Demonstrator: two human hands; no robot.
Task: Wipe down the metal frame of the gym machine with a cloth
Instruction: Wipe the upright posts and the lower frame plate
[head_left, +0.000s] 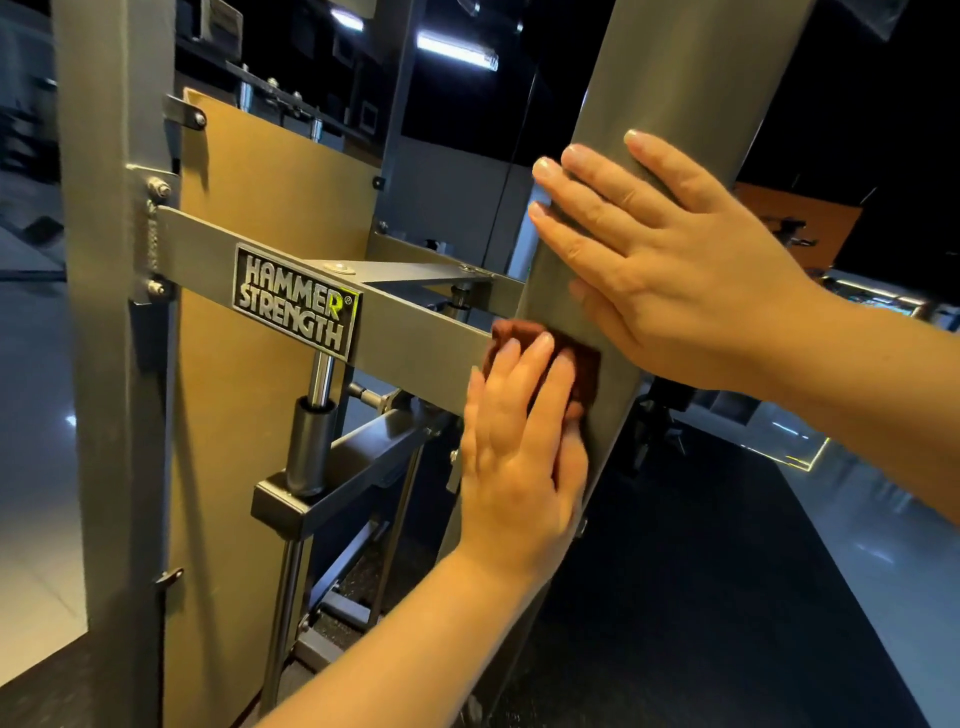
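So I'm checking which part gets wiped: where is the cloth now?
In the head view the brown cloth is right of centre, pressed by the left hand onto the grey post where the crossbar joins it, just below the right hand.

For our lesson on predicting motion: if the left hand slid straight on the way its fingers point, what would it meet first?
Most likely the right hand, resting flat on the grey post just above the brown cloth that the left hand presses there.
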